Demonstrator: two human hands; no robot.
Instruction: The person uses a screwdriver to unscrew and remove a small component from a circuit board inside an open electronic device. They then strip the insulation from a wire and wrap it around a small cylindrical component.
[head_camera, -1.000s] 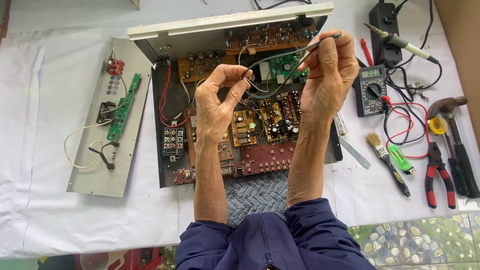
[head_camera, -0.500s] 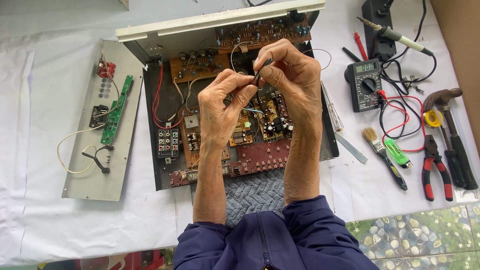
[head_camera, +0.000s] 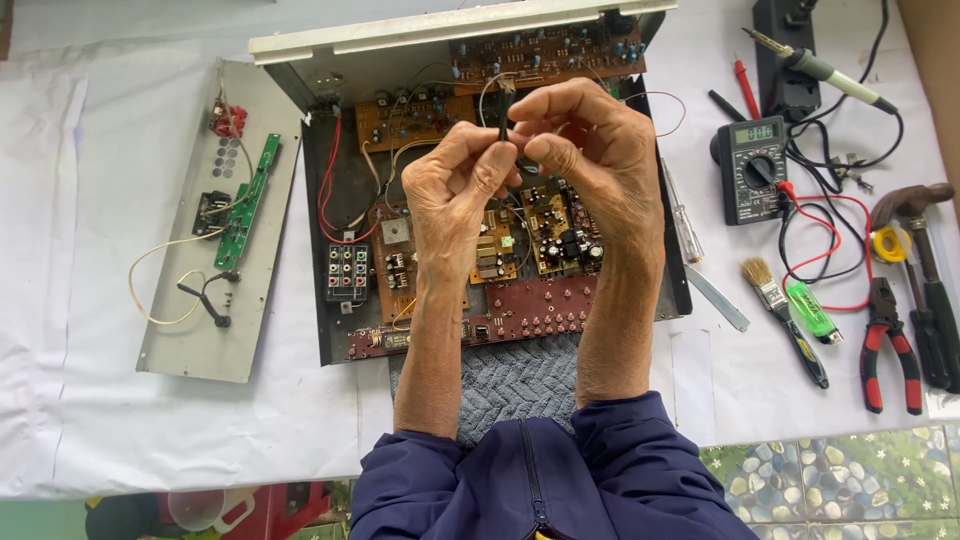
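both hands meeting above open metal amplifier chassis, over brown circuit boards. left hand and right hand pinching thin dark wire between fingertips, wire standing upright. black multimeter lying at 3 o'clock, detached grey panel at 9 o'clock.

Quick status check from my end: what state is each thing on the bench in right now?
Amplifier chassis: cover off, boards exposed.
Removed panel: flat on the sheet, left of the chassis, wires attached.
Thin dark part: upright, pinched between both hands.
Left hand: fingertips closed on the part.
Right hand: fingertips closed on the part.
Multimeter: display lit, leads plugged in.
Soldering iron: lying unheld.
Pliers: lying unheld, handles slightly apart.
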